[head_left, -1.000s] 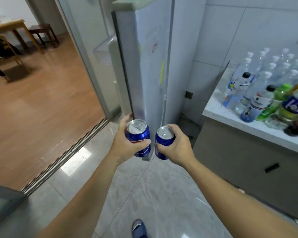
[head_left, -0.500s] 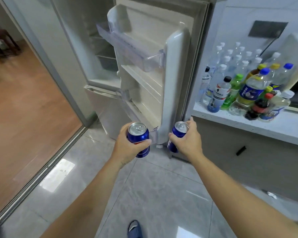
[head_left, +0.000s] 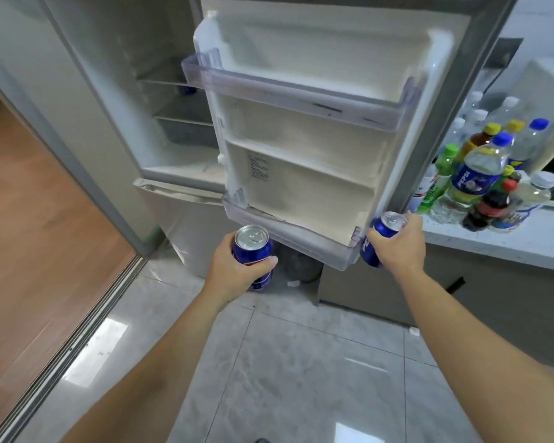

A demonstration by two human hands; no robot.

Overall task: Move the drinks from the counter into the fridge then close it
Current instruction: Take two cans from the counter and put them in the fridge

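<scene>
Head view: you are gripping one blue can (head_left: 253, 255) in your left hand (head_left: 234, 273), fingers wrapped round it, just below the lower door bin (head_left: 288, 233). Your right hand (head_left: 397, 243) is clutching a second blue can (head_left: 376, 238) beside the outer edge of the open fridge door (head_left: 317, 148). You are in the loading step, I judge. Next, lift each can over a bin rail and set it upright. Many bottles (head_left: 480, 174) are waiting on the counter (head_left: 509, 241).
</scene>
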